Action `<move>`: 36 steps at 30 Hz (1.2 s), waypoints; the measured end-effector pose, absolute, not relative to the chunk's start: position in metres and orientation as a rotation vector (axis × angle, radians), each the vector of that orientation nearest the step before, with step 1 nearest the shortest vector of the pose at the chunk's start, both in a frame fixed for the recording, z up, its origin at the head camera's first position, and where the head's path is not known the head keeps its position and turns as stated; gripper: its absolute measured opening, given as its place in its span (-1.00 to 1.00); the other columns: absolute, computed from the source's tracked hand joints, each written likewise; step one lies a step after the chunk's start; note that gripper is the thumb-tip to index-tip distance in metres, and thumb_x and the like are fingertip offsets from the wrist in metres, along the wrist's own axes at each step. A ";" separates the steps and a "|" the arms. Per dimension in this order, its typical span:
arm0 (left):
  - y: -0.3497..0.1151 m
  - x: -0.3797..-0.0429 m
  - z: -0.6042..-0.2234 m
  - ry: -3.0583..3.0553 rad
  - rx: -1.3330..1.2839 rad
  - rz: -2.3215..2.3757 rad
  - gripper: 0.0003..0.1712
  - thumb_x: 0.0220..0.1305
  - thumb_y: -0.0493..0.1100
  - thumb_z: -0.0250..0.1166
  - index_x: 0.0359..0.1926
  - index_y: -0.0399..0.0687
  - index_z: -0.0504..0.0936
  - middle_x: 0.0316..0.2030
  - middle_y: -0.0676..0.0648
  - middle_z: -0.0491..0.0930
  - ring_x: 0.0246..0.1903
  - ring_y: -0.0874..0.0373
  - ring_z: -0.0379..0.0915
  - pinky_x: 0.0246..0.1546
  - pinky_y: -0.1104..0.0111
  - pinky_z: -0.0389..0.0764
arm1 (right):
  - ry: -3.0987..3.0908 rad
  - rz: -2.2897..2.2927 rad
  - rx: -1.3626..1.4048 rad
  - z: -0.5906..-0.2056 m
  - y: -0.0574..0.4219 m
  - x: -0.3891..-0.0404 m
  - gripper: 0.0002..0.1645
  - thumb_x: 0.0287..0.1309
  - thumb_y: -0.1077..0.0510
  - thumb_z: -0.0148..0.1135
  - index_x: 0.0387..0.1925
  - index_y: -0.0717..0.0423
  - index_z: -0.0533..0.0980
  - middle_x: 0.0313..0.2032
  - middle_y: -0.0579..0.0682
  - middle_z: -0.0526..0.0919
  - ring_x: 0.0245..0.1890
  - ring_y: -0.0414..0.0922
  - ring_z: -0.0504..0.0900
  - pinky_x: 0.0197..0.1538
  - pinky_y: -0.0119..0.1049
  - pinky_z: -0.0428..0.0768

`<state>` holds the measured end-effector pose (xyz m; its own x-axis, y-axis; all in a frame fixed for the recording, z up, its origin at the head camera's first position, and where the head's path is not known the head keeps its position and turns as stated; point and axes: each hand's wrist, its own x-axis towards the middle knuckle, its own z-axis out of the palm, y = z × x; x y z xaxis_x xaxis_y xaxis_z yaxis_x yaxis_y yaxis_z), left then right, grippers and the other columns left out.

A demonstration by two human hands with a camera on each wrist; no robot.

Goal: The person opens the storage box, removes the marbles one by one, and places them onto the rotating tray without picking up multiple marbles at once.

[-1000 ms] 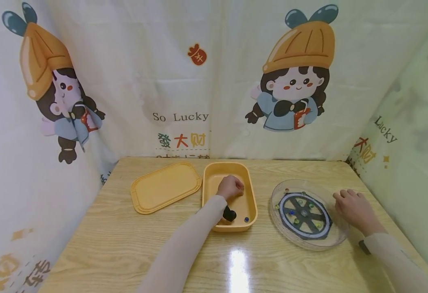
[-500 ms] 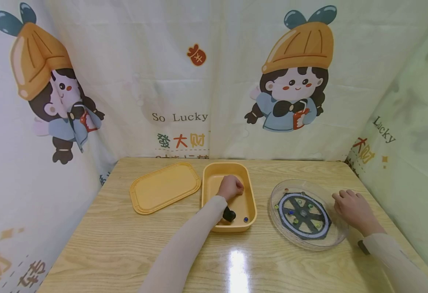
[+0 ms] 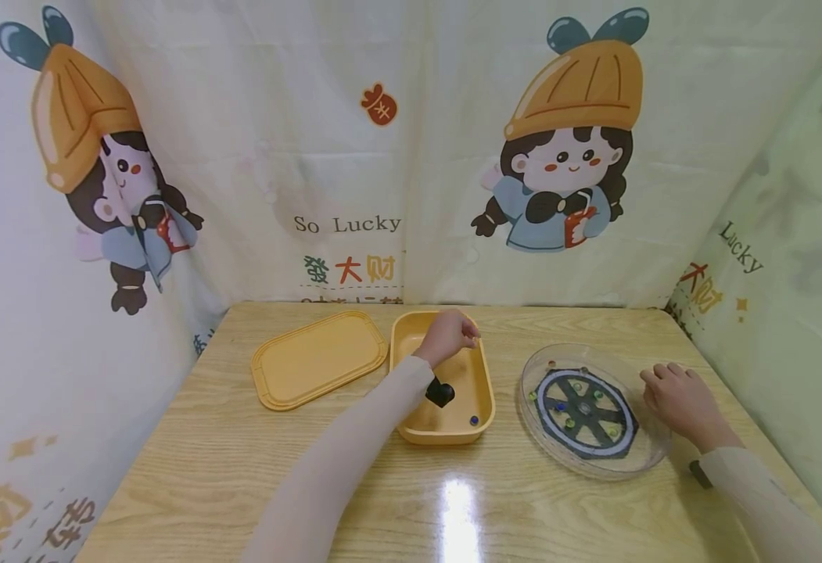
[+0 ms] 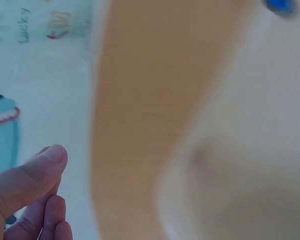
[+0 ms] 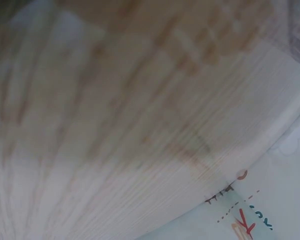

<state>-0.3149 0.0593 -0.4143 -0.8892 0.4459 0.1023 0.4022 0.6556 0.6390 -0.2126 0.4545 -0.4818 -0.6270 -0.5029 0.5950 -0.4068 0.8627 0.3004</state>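
My left hand (image 3: 449, 336) is over the right wall of a deep yellow plastic box (image 3: 442, 434). In the left wrist view its thumb (image 4: 45, 162) presses against curled fingers in a pinch; whatever small thing is between them is hidden. A dark blue marble (image 3: 474, 421) lies in the box's near right corner. My right hand (image 3: 681, 403) rests beside the right rim of a round clear dish (image 3: 646, 469), fingers loosely bent. Inside that dish, several green, yellow, blue and reddish marbles lie on and around a dark wheel-shaped pattern (image 3: 583, 410).
A flat yellow lid (image 3: 319, 360) lies left of the box on the wooden table (image 3: 242, 469). Printed cloth (image 3: 439, 156) hangs along the back and both sides. A bright reflection shows on the tabletop in front of the box.
My left hand has risen from inside the box and moved away from me, to above its right wall. The right hand stays beside the dish.
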 end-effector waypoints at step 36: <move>0.184 -0.289 -0.436 2.680 0.902 0.934 -0.91 0.03 -0.27 0.40 -0.37 -0.05 0.75 -0.46 0.09 0.69 -0.50 0.36 0.44 -0.47 0.65 0.38 | -2.395 -0.184 0.611 -0.481 0.455 -0.211 -0.84 -0.03 0.27 -0.06 -0.54 0.21 0.46 -0.63 0.06 0.41 -0.62 0.02 0.35 -0.60 -0.05 0.32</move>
<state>-0.2890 0.1841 -0.4358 -0.8046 0.5923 0.0422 0.4903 0.6226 0.6099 -0.2111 0.4551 -0.4813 -0.6791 -0.4719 0.5623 -0.3805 0.8813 0.2801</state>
